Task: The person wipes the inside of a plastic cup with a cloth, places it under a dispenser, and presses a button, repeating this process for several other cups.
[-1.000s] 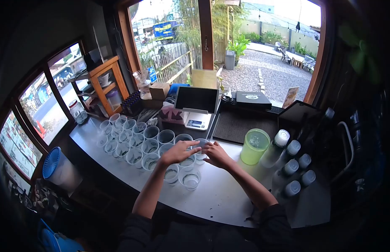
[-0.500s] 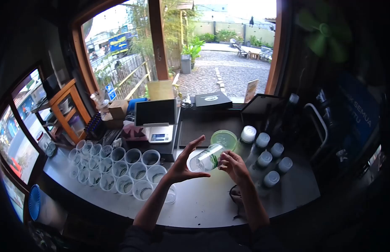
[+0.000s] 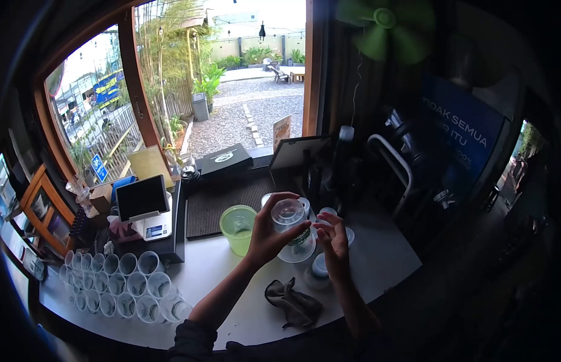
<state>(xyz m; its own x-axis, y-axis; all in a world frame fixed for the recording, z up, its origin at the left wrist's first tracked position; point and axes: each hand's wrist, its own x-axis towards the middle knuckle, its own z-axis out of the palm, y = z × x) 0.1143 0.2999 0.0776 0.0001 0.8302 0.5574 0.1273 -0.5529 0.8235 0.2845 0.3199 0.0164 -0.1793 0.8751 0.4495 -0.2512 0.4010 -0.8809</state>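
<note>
My left hand is wrapped round a clear plastic cup with a green print, its base turned up towards me. Close beside the cup's right side is my right hand, fingers apart and holding nothing. Behind the hands, lidded cups stand on the counter, partly hidden by them. A green translucent tub is just left of my left hand. Below the hands lies a crumpled dark cloth.
Rows of clear cups cover the counter's left side. Behind them are a tablet on a white stand and a black ribbed mat. A black box sits by the window, and a green fan is upper right.
The view has turned to the right. The cup has gone from lying tilted between both hands to base up in my left hand. My right hand has let go of it.
</note>
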